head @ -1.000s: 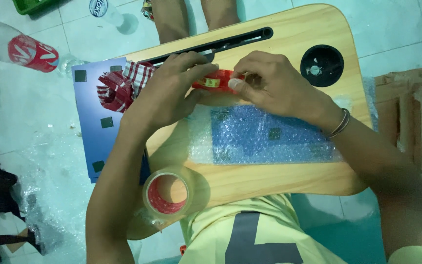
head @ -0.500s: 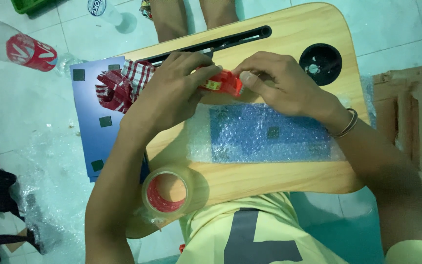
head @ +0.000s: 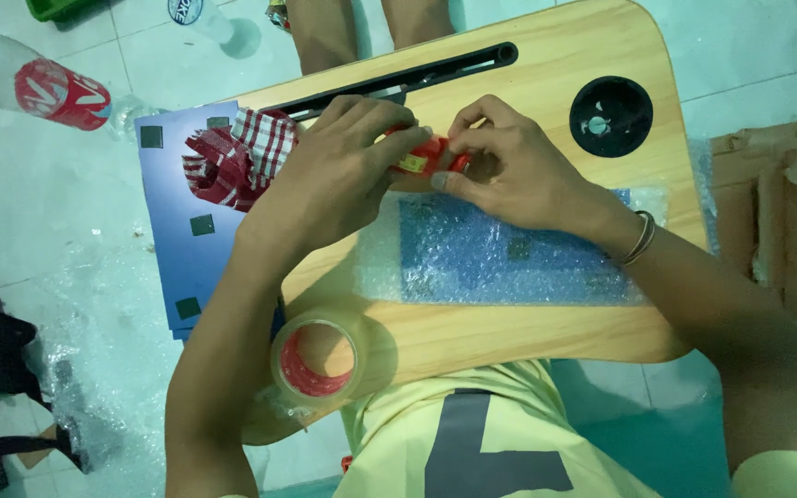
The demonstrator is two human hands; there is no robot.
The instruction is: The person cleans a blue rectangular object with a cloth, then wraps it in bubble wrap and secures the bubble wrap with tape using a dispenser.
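Near the upper middle of the frame I see both hands meeting over the wooden worktop (head: 546,332). My left hand (head: 339,171) comes in from the lower left, forearm stretched diagonally, fingers curled over the small red tool (head: 422,157) from the left. My right hand (head: 509,171) comes in from the lower right, wrist bent, thumb and fingertips pinching the same tool at its right end. It looks like a small cutter, though most of it is hidden under my fingers.

The tool sits just above the bubble-wrapped blue packet (head: 500,254), which lies flat at mid-frame. A roll of clear tape (head: 315,360) rests at the worktop's lower left edge.

Compared with half a second ago, the hands have barely shifted, and the grip on the tool is unchanged.
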